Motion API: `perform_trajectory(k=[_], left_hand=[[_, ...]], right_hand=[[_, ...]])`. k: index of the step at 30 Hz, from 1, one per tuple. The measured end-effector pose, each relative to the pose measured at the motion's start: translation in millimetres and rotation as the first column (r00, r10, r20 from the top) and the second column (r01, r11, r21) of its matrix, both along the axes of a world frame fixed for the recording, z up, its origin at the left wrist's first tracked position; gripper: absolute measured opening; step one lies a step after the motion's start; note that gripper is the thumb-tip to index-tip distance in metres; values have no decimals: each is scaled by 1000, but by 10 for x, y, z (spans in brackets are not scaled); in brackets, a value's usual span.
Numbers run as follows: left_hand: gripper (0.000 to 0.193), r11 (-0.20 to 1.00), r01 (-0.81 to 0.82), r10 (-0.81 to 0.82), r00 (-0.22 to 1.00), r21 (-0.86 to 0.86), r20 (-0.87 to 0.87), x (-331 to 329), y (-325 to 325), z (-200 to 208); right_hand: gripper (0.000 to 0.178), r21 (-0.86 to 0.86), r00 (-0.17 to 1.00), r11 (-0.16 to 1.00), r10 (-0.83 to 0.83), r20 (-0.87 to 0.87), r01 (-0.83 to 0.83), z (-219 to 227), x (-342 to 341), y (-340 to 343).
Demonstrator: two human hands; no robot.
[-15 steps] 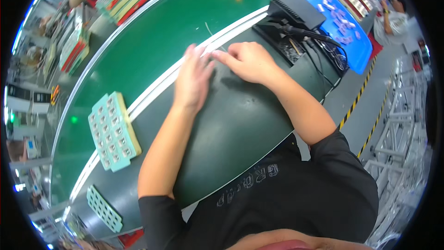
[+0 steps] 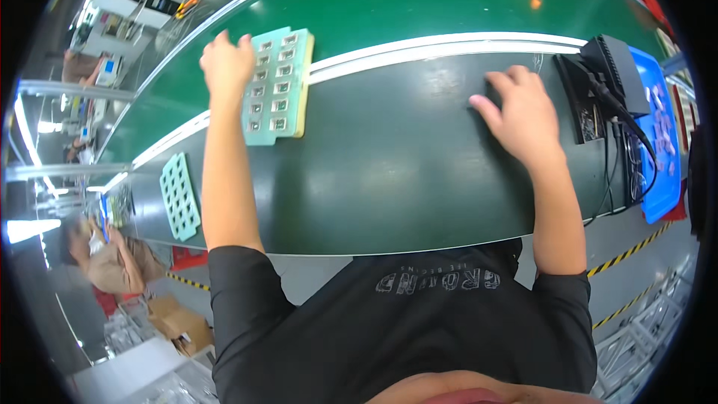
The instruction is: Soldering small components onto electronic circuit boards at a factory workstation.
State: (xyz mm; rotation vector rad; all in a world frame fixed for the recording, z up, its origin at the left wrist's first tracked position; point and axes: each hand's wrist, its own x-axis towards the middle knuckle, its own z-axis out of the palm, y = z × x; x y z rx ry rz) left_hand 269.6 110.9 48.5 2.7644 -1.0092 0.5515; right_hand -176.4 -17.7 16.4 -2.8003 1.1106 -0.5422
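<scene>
Dark green bench [image 2: 389,179] in front, brighter green belt [image 2: 419,7] beyond, white rail [image 2: 456,43] between; grey floor with striped tape [image 2: 632,247] at right. Blue bin [image 2: 660,198] partly hidden behind black box [image 2: 619,75]; small pieces inside hard to make out. Pocketed mint tray [image 2: 286,78] straddles rail, left of centre; long axis near-to-far, far end leaning slightly right. Right hand [image 2: 520,108] over bench, thumb wide of fingers. Left hand [image 2: 228,63] covers tray's far-left edge, fingers parted; can't tell if gripping.
</scene>
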Motion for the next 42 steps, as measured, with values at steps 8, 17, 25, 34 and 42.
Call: perform_trajectory(k=[8,17,25,34,42], left_hand=[[40,997,-34,5,934,-76,-357,532,520,-368],[30,887,385,-458,795,-253,-398,-516,129,-441],[36,606,693,-793,490,-390,-362,-1370,-180,-178],[34,816,412,-576,514,-406,-636,-1576,260,-530],[32,656,342,-718,557,-673,-417,-1352,195,-734]], right_hand=[[44,-68,988,995,-70,134,79,39,17,-79],[43,135,906,967,148,397,-217,-89,364,185],[45,432,802,895,-175,571,-112,-240,166,-79],[47,446,758,874,-156,633,-192,-201,112,-145],[57,502,709,815,-170,684,-289,-118,268,-62]])
